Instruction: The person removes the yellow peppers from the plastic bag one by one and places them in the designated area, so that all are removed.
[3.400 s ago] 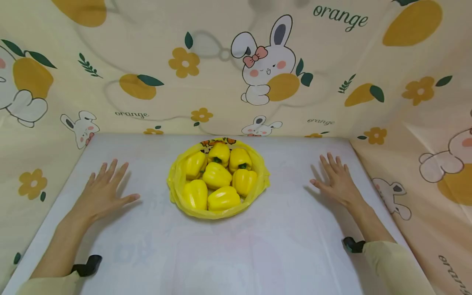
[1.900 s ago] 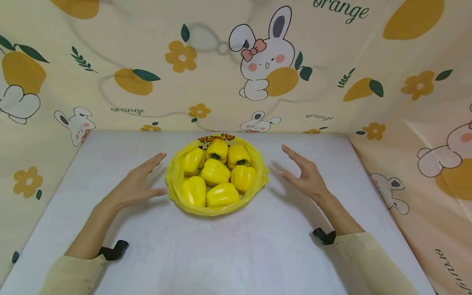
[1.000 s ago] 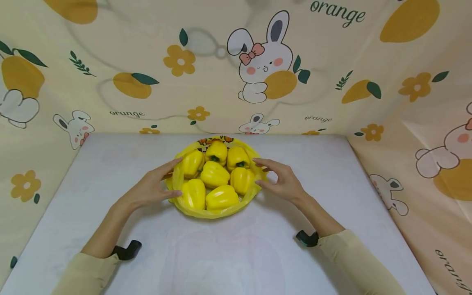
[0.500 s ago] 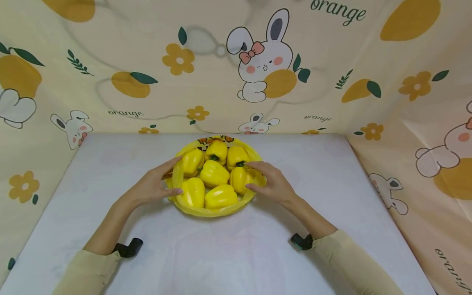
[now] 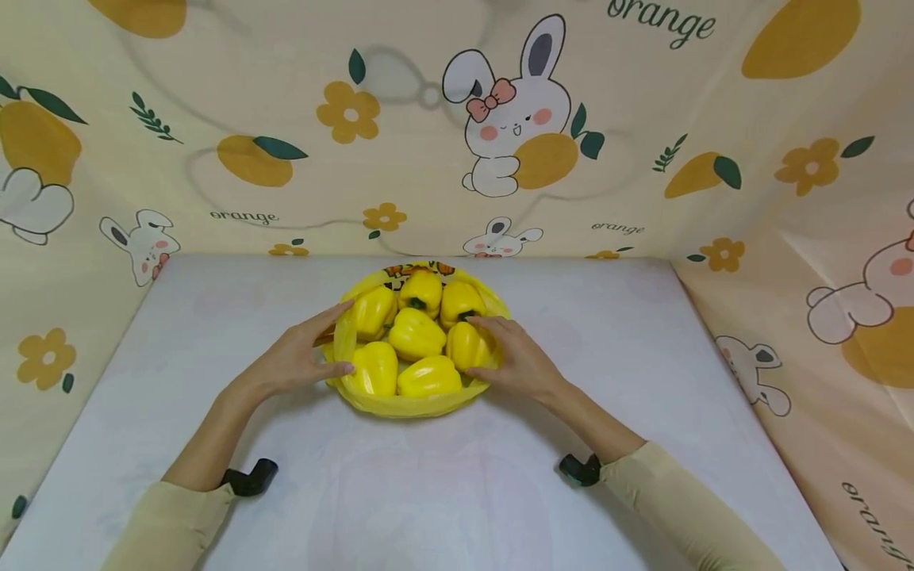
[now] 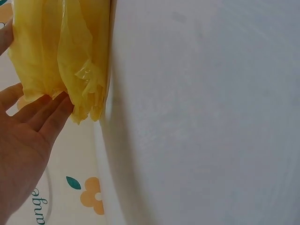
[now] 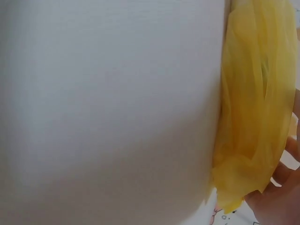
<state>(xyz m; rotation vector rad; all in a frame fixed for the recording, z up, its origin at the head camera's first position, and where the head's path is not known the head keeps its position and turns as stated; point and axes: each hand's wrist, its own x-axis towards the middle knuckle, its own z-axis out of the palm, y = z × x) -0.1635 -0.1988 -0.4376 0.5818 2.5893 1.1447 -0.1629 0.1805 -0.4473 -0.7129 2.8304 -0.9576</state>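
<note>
Several yellow bell peppers [image 5: 416, 335] lie in a yellow plastic bag [image 5: 407, 406] with its rim spread open on the table. My left hand [image 5: 289, 361] is at the bag's left side, thumb and index tip over the rim, fingers fairly straight. In the left wrist view its lower fingers [image 6: 51, 115] touch the outside of the bag [image 6: 42, 47]. Over the right rim reaches my right hand [image 5: 524, 361], with thumb and fingers on either side of the rightmost bell pepper [image 5: 466, 346]. The right wrist view shows its lower fingers [image 7: 281, 173] partly hidden behind the bag [image 7: 258, 93].
A white table [image 5: 428, 492] lies beneath the bag and both arms. Printed cloth with rabbits and oranges hangs as a back wall [image 5: 286, 95] and on both sides. Black wrist cameras sit below the left hand [image 5: 251, 477] and the right hand [image 5: 580, 469].
Both hands have come in from the table's sides to the bag. The left has stayed at the left rim for about a second, while the right moved further left over the rim onto a bell pepper.
</note>
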